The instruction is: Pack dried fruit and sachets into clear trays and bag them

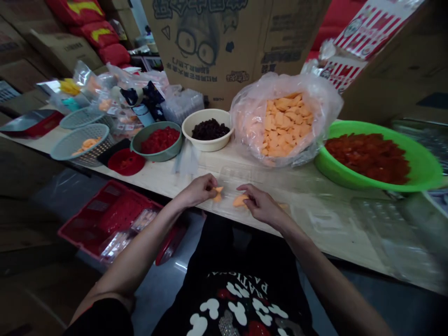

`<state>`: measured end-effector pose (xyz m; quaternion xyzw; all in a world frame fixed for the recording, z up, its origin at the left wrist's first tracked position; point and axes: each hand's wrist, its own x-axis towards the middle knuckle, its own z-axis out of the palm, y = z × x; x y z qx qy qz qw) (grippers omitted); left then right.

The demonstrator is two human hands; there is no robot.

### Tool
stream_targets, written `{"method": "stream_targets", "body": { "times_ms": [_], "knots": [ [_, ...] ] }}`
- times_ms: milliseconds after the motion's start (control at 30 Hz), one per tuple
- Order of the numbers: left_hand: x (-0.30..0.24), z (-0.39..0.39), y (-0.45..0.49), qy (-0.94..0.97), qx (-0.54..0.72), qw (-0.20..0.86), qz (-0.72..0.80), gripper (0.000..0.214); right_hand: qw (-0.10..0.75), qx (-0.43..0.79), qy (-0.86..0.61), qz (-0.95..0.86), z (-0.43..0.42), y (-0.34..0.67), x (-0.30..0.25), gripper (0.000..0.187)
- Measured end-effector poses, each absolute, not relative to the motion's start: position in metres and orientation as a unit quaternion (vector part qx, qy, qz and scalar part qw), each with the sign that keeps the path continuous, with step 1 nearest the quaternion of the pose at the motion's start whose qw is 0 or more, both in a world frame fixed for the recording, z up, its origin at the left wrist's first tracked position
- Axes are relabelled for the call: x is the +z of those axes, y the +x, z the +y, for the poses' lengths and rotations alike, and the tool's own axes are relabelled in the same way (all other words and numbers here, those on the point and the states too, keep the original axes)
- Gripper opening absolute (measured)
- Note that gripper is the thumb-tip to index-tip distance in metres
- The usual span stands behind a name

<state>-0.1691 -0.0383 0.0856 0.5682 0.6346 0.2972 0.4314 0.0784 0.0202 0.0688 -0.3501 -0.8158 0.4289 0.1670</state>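
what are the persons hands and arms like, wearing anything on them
The left hand and right hand are bare, with no gloves, and no watch or bracelet shows. A black sleeve covers the left upper arm, and the black top has white shapes and lettering.

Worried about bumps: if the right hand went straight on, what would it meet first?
Likely the orange piece in the left hand, just past the piece the right hand pinches; depth is unclear.

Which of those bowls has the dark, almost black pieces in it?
The cream bowl, holding near-black pieces; the teal bowl beside it and the big green basin hold red pieces instead.
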Motion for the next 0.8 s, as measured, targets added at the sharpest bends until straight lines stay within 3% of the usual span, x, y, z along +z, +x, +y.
{"method": "stream_targets", "body": {
  "times_ms": [100, 200, 333, 500, 667, 800],
  "knots": [
    [0.072, -0.036, -0.163, 0.641, 0.224, 0.378, 0.629, 0.013, 0.062, 0.351, -0.297, -0.886, 0.03, 0.06, 0.076, 0.035],
    [0.063, -0.037, -0.154, 0.691, 0.204, 0.298, 0.627, 0.019, -0.026, 0.268, -0.23, -0.935, 0.035, 0.049, 0.08, 0.038],
    [0.057, -0.053, -0.152, 0.735, 0.211, 0.233, 0.6, 0.028, 0.032, 0.199, -0.257, -0.945, 0.021, 0.055, 0.075, 0.041],
    [0.047, -0.066, -0.149, 0.775, 0.181, 0.187, 0.576, 0.013, 0.018, 0.154, -0.276, -0.949, -0.015, 0.069, 0.066, 0.046],
    [0.043, -0.055, -0.143, 0.753, 0.162, 0.22, 0.599, 0.015, 0.104, 0.125, -0.296, -0.941, -0.017, 0.061, 0.065, 0.055],
    [0.042, -0.046, -0.147, 0.749, 0.166, 0.246, 0.592, 0.014, 0.104, 0.1, -0.281, -0.949, 0.0, 0.06, 0.065, 0.044]
  ]
}}
